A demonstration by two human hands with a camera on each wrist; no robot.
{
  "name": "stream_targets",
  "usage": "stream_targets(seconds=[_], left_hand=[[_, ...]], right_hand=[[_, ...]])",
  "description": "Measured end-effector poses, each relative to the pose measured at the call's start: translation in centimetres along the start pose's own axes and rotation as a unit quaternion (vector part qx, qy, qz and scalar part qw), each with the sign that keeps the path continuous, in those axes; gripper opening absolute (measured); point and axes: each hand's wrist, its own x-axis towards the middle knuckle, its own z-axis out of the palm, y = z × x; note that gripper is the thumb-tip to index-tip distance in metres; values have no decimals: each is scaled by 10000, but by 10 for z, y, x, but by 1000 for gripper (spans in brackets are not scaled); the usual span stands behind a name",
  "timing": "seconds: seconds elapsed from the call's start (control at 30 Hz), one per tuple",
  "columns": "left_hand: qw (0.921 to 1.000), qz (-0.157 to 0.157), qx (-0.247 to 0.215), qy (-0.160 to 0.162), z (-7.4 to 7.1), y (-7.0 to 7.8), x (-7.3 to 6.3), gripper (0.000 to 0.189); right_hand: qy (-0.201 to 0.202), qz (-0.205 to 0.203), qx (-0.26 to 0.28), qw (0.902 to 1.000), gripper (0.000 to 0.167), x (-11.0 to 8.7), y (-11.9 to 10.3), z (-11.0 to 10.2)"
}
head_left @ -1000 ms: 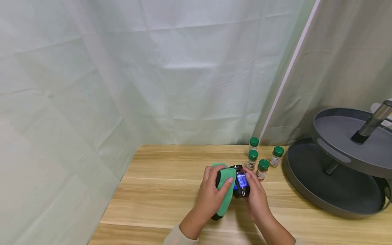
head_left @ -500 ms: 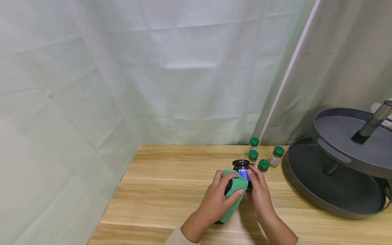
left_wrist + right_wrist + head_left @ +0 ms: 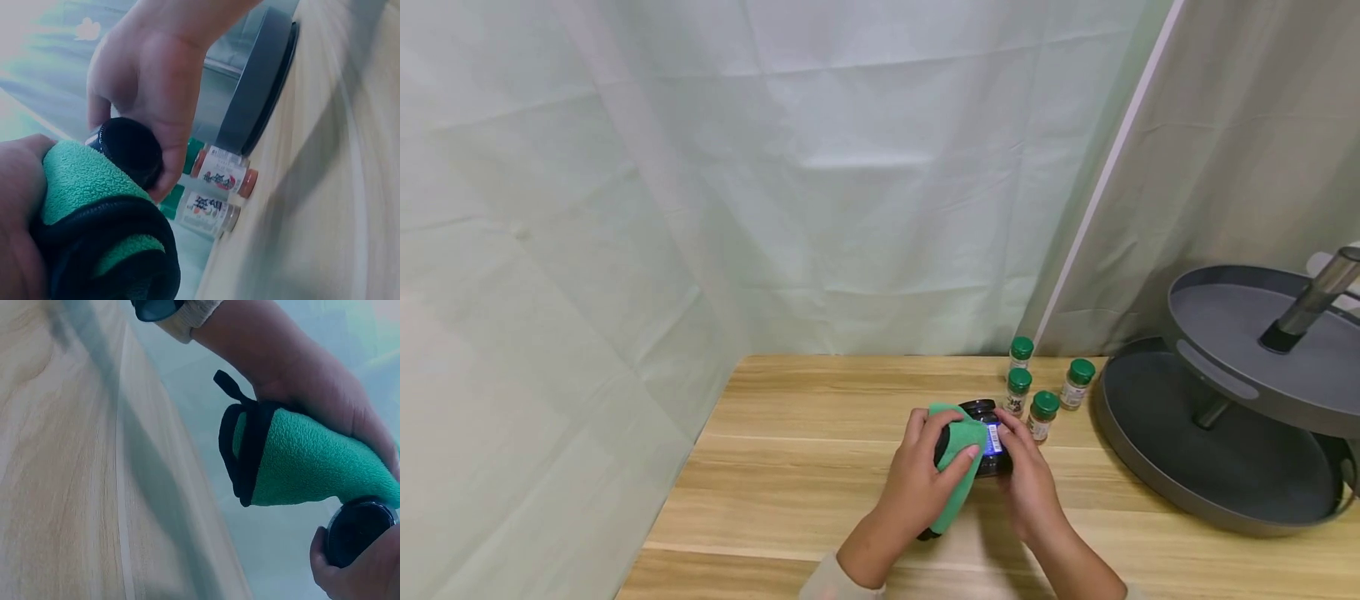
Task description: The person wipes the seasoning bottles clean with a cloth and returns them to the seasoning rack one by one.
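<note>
My left hand grips a folded green cloth with black edging, thumb on its near face. The cloth lies against the side of a dark jar with a black lid and a blue label. My right hand holds that jar from its right side, above the table. In the left wrist view the dark round base of the jar faces the camera between the right hand's fingers and thumb. The right wrist view shows the rolled cloth with a black loop, touching the jar.
Several small green-capped spice bottles stand just beyond the right hand. A two-tier dark grey round tray stand with a metal post is at the right. Pale curtains hang behind the wooden table.
The jar went from tilted to more upright, then tilted back and turned, so a white barcode now shows on its label. Both hands shifted right, then back left.
</note>
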Motion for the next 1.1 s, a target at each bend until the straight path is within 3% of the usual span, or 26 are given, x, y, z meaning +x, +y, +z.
stream_targets(seconds=[0.2, 0.33, 0.43, 0.67, 0.77, 0.9, 1.1], left_hand=[[9985, -397, -80, 373, -4, -8, 4, 40], [9977, -573, -145, 334, -6, -9, 5, 40], [9986, -483, -111, 176, -6, -8, 4, 41], [9991, 182, -26, -382, -5, -3, 1, 39], [9981, 309, -20, -527, -4, -1, 0, 39], [9988, 186, -68, -450, -3, -1, -1, 39], [9994, -232, -224, -79, -4, -4, 2, 41]], right_hand=[[87, -120, -225, 9996, 50, 0, 2, 5], [176, -120, -338, 9992, 51, 2, 3, 7], [204, -176, -516, 9983, 53, 2, 3, 6], [208, -427, -835, 9954, 51, 4, 3, 2], [211, -443, -846, 9952, 51, 5, 3, 1], [155, -447, -877, 9950, 52, 5, 3, -1], [35, -520, -952, 9941, 50, 6, 5, 0]])
